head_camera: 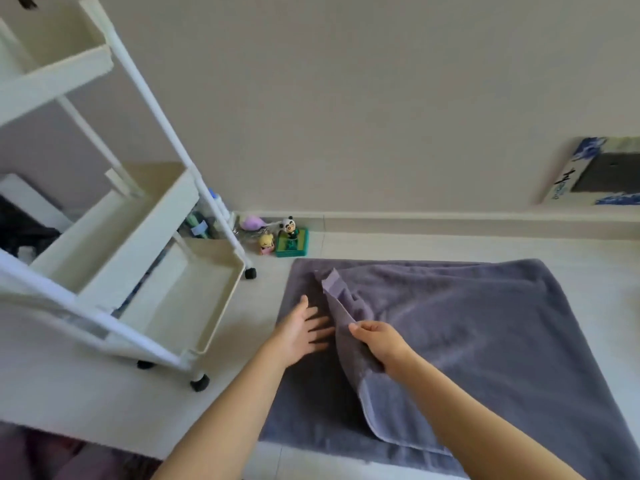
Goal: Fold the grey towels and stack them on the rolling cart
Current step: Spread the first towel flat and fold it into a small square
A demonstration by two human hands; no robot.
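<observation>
A grey towel (485,323) lies spread on the pale floor, with its upper layer drawn in from the left. My right hand (381,341) pinches the lifted left edge of that upper layer and holds it off the layer below. My left hand (301,327) rests flat, fingers spread, on the exposed lower layer just left of the lifted edge. The white rolling cart (214,303) stands to the left of the towel; the trays I can see into hold nothing.
Small toy figures (289,239), a purple item and bottles sit against the wall behind the cart. A framed picture (602,171) leans on the wall at the far right. A black caster (200,382) stands near the towel's left edge.
</observation>
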